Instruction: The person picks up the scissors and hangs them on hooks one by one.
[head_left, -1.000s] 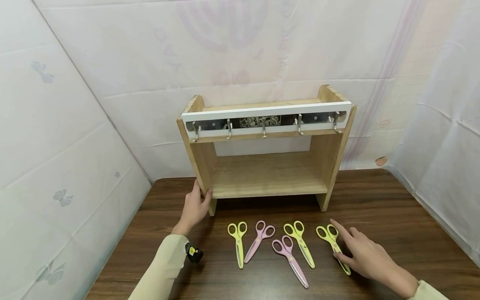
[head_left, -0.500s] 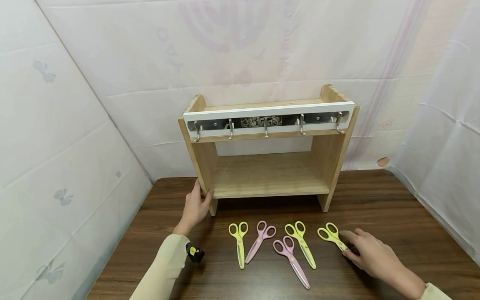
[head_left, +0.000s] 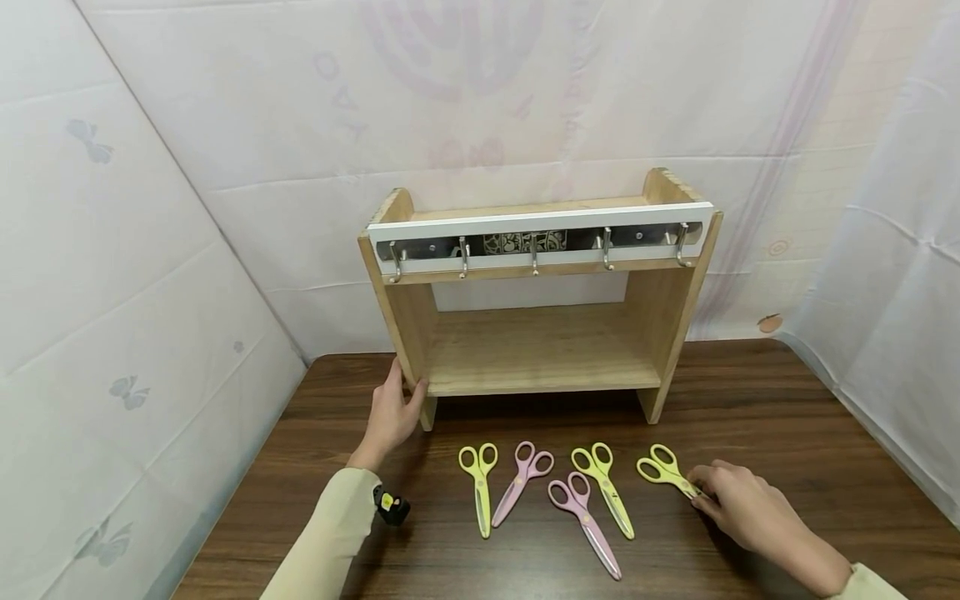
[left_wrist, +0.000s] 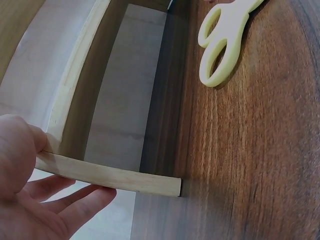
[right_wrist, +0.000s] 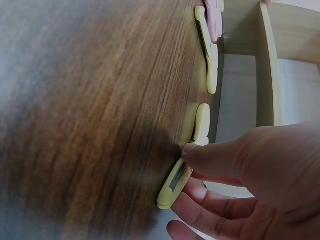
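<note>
My left hand [head_left: 391, 414] grips the lower left side panel of a wooden shelf [head_left: 540, 350], thumb on the front and fingers behind, as the left wrist view shows. On the right, my right hand [head_left: 746, 506] pinches the blade part of yellow scissors [head_left: 664, 468] between thumb and fingers. Their handle loops point toward the shelf, and the blade end is partly hidden by the hand in the head view. In the right wrist view the thumb lies on top of these scissors [right_wrist: 176, 181], which are close over the table.
Left of the held pair lie two yellow scissors [head_left: 603, 483] and two pink scissors [head_left: 585, 521] on the dark wood table [head_left: 300, 467]. A white rail with several metal hooks [head_left: 535, 254] runs across the shelf's top front. White patterned cloth [head_left: 262, 125] hangs behind and beside.
My right hand has closed its fingers on the rightmost yellow scissors, which have turned slightly with their handles still toward the shelf. The left hand stays on the shelf's side panel.
</note>
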